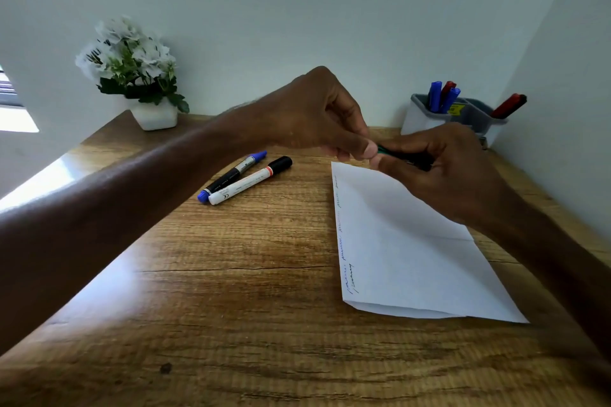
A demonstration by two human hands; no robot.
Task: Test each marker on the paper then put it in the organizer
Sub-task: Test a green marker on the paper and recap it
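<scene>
Leftward two markers (250, 181); right hand (439, 168) gripping green marker (383, 149) overlaps organizer (420, 116).

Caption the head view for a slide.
Left hand and right hand hold a green-ended marker near the paper; two markers lie on the table, others in the organizer.
</scene>
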